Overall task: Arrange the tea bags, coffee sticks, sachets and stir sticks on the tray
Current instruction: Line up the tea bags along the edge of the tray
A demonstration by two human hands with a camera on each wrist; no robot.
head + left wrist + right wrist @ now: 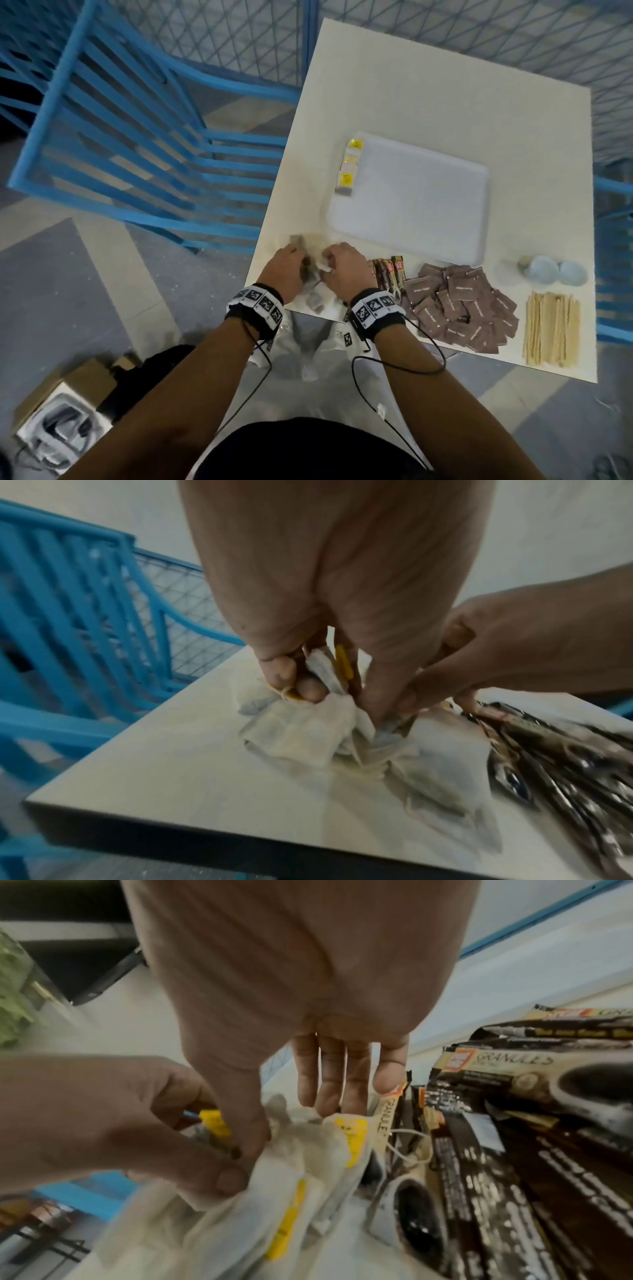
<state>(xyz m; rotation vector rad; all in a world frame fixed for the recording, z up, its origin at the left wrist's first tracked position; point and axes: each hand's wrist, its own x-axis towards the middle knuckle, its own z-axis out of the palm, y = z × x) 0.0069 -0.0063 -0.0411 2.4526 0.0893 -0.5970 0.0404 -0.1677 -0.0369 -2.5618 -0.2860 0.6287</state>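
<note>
A heap of white tea bags [313,298] with yellow tags lies at the near left corner of the table. My left hand [287,267] grips a bunch of these tea bags [301,737] in curled fingers [310,688]. My right hand [339,263] pinches a tea bag [308,1156] between thumb and forefinger, the other fingers [329,1085] straight. The white tray [428,205] holds a row of tea bags [349,168] along its left edge. Coffee sticks [387,270], brown sachets [459,305] and wooden stir sticks [551,329] lie along the near edge.
Small round creamer cups [544,270] stand right of the tray's near corner. A blue slatted chair [137,137] stands left of the white table [445,102], another at the right edge. Boxes [61,411] sit on the floor at lower left.
</note>
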